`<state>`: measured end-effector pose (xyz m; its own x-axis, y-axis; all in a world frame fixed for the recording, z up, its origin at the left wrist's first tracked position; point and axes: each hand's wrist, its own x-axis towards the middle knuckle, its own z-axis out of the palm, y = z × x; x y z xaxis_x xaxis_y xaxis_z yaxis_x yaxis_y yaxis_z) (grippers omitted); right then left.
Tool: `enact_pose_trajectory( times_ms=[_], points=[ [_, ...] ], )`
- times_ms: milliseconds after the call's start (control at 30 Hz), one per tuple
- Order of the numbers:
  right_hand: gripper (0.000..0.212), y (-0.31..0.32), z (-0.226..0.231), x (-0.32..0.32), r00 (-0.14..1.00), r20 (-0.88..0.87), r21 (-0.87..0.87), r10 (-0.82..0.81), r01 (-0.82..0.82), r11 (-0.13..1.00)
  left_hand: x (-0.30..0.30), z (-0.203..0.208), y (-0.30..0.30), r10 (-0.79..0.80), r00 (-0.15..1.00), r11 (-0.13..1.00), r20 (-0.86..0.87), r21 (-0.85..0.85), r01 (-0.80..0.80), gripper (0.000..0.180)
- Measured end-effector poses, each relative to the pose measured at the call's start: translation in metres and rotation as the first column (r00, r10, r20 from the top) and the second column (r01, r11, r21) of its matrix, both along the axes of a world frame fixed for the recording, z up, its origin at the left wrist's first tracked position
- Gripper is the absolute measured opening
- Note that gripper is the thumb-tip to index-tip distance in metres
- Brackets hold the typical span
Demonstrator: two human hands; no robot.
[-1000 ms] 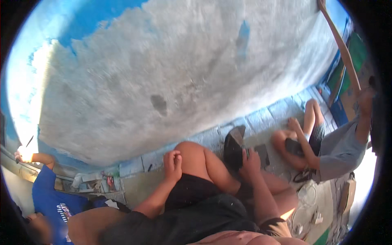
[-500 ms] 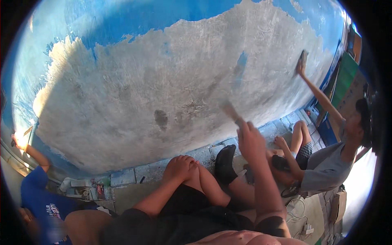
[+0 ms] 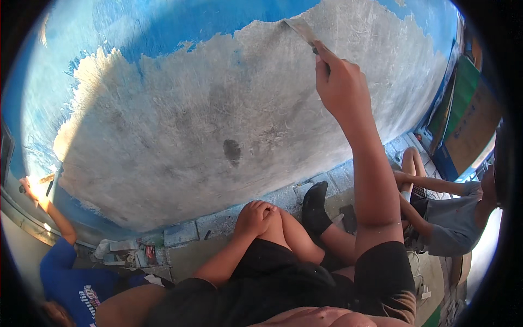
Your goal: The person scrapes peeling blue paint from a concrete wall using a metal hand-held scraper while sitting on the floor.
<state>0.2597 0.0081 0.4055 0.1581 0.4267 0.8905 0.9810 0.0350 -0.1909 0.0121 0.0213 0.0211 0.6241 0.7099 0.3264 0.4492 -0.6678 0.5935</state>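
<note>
A: ok so what's each hand doing here?

B: Right hand (image 3: 343, 82) is reaching way out, fingers wrapped tight around a scraper (image 3: 300, 31). The blade's at the far side of the wall's bare grey patch (image 3: 190, 120), right by the ragged edge of the blue paint (image 3: 185, 19). Can't swear it's touching, tbh.

A: And the left?

B: Left hand (image 3: 256, 217) is just lying on the bent knee (image 3: 277, 218), near side, fingers loosely curled. Can't tell if they're pressed together or if anything's under the palm.

A: Anyone else around?

B: Yep, a person in a blue shirt (image 3: 60, 261) on the left, arm stretched toward the wall, and someone in a grey shirt (image 3: 455, 218) sitting on the right.

A: What else?

B: Black sock (image 3: 315, 210) on the person's foot, grey blocks (image 3: 182, 233) along the wall's base, a green board (image 3: 463, 92) leaning far right, and a dark blotch (image 3: 231, 151) mid-patch.
</note>
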Motion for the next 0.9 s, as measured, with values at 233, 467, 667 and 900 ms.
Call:
enact_pose_trajectory(
  times_ms=[233, 467, 667, 900],
  points=[
    [0.033, -0.014, -0.004, -0.002, 0.999, 0.021, 0.050, 0.037, -0.038, 0.998, 0.004, 0.003, 0.000, -0.014, 0.999, 0.999, 0.048, 0.042, 0.012, 0.032],
    [0.032, -0.006, -0.006, 0.006, 1.000, 0.016, 0.035, 0.026, -0.026, 0.999, 0.005, 0.008, 0.003, 0.015, 1.000, 1.000, 0.004, 0.028, -0.015, 0.033],
    [0.032, 0.007, 0.001, 0.001, 1.000, 0.014, 0.045, 0.026, -0.027, 0.999, 0.009, 0.006, 0.001, -0.004, 1.000, 0.997, 0.000, 0.076, 0.004, 0.031],
    [0.032, -0.007, -0.021, -0.002, 1.000, -0.013, 0.034, 0.024, -0.024, 0.999, 0.004, 0.012, 0.000, 0.025, 1.000, 0.999, -0.002, 0.040, -0.024, 0.033]
  ],
)
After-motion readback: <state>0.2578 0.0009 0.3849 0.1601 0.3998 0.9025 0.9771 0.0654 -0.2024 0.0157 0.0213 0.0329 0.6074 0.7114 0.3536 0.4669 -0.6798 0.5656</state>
